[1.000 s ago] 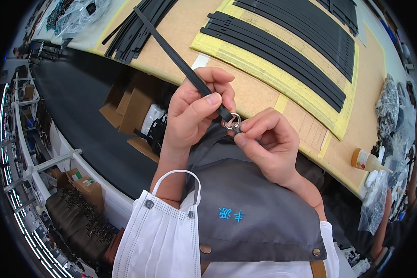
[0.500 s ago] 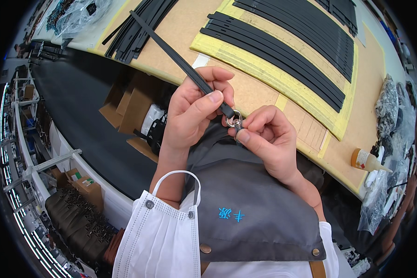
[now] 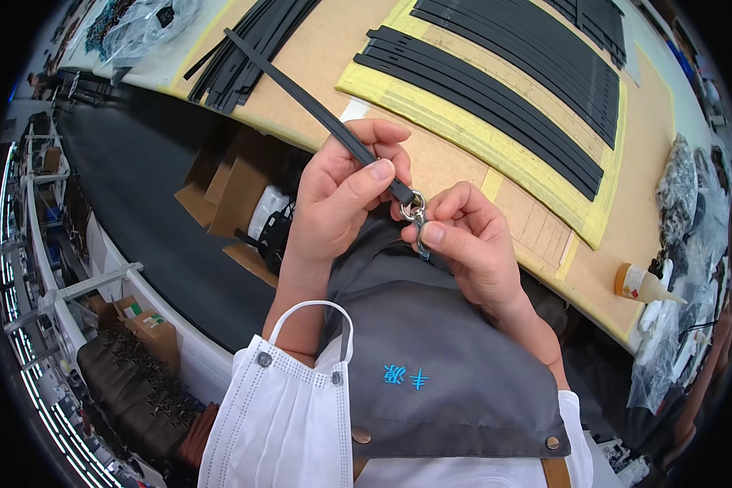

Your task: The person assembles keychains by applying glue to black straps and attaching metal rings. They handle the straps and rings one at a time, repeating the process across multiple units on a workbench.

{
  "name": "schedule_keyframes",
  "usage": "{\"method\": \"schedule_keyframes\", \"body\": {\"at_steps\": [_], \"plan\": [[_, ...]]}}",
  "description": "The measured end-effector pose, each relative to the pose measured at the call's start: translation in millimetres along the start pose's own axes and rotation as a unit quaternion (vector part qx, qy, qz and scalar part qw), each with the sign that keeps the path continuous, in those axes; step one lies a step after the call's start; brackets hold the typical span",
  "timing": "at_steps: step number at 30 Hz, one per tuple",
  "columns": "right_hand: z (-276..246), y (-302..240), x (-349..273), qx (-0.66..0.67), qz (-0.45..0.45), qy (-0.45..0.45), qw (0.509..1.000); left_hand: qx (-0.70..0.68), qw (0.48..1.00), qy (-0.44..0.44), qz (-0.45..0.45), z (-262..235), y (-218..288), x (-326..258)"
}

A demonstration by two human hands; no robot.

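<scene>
Brown fibreboard covered the workbench [image 3: 659, 138], where flat black strips [image 3: 496, 89] lay in rows on yellow foam sheets [image 3: 464, 122] at the far side. Near the bench edge, the left hand [image 3: 342, 195] pinched the end of a long, narrow black strap [image 3: 301, 93] between thumb and fingers. Close beside it, almost touching, the right hand [image 3: 468, 244] gripped a small shiny metal clasp [image 3: 416, 213] hanging at the strap's tip, above a grey apron [image 3: 439, 358].
</scene>
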State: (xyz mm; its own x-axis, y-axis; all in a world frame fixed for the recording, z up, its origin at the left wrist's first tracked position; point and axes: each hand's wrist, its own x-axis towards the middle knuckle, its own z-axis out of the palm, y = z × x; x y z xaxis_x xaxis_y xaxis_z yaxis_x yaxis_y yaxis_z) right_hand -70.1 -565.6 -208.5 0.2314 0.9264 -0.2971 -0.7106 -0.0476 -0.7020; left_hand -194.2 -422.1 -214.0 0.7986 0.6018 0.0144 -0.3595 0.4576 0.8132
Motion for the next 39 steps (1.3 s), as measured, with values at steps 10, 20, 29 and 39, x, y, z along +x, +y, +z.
{"method": "schedule_keyframes", "body": {"at_steps": [10,20,29,39], "plan": [[-1.2,0.2,4.9,0.071,0.057,-0.01,0.996,0.013,1.0,0.014,0.003,1.6,3.2,-2.1],[-1.5,1.2,8.4,0.055,0.061,-0.01,0.997,0.02,1.0,0.017,0.009,-1.2,3.0,-5.4],[14.9,-12.3,11.9,-0.142,-0.056,-0.014,0.988,0.1,0.991,-0.021,0.088,-23.2,34.2,19.6],[-33.1,-27.5,-19.6,-0.249,-0.033,0.055,0.966,0.137,0.974,0.098,0.154,-66.8,141.4,35.3]]}}
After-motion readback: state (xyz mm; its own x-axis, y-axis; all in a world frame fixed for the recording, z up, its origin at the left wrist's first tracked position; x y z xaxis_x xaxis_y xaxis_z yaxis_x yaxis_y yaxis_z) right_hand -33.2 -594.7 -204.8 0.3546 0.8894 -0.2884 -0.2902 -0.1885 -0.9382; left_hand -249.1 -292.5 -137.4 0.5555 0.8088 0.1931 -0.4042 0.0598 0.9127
